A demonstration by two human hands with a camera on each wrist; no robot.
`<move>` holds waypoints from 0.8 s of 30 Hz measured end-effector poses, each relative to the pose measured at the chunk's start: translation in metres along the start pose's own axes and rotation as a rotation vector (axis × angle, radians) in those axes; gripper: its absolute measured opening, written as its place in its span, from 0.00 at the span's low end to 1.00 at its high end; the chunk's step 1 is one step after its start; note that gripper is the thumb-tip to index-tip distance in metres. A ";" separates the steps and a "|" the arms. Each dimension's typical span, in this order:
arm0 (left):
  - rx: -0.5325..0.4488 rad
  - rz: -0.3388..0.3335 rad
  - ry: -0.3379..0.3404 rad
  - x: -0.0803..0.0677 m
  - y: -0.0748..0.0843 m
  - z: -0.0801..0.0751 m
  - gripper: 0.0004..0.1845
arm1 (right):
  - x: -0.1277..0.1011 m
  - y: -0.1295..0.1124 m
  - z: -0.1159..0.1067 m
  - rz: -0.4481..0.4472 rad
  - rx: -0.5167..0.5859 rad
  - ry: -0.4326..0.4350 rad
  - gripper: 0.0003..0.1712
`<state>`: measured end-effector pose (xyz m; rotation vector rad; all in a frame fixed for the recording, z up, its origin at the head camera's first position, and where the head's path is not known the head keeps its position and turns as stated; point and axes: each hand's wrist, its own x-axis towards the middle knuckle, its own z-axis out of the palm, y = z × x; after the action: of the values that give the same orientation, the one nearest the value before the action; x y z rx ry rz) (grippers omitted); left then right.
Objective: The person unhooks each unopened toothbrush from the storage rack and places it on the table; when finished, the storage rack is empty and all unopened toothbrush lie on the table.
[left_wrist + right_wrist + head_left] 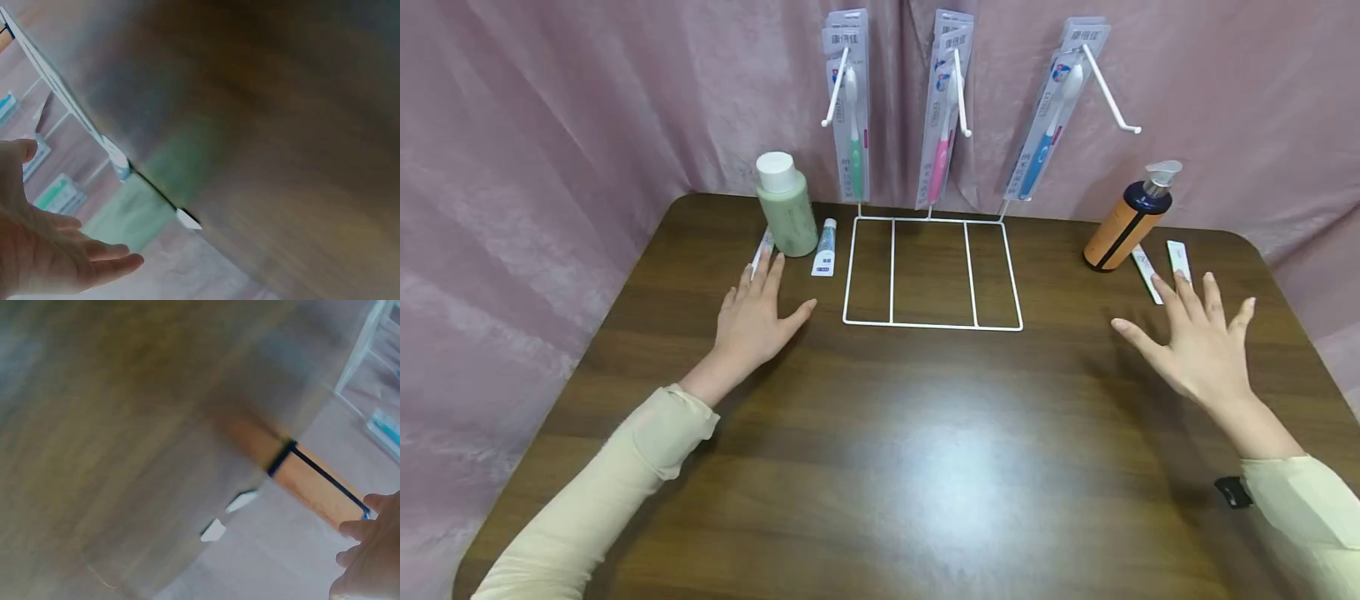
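Observation:
My left hand is spread with its fingers straight and holds nothing. Its fingertips reach toward a green bottle with a white cap. Beside that bottle lies a small toothpaste tube; a slim white packet is partly covered by the bottle and my fingers. On the other side, my right hand is also spread and holds nothing. Just beyond its fingertips lie two slim white packets. An orange pump bottle with a dark blue collar stands near them, seen too in the right wrist view.
A white wire rack stands at the table's back edge. Its three hooks carry packaged toothbrushes: green, pink and blue. Behind hangs a pink curtain. A small black object shows by the right sleeve.

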<state>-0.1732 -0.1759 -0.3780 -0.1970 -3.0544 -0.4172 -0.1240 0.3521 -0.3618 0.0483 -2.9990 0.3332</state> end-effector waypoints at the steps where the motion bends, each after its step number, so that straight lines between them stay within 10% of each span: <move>1: -0.001 0.006 -0.011 0.003 0.004 0.001 0.47 | 0.000 0.001 -0.003 0.006 0.010 0.009 0.47; 24: 0.117 0.082 -0.629 0.032 0.055 0.007 0.49 | 0.024 -0.054 -0.019 -0.105 0.187 0.154 0.39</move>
<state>-0.1980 -0.1172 -0.3678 -0.5386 -3.6467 -0.1938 -0.1427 0.3031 -0.3291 0.1873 -2.7924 0.5758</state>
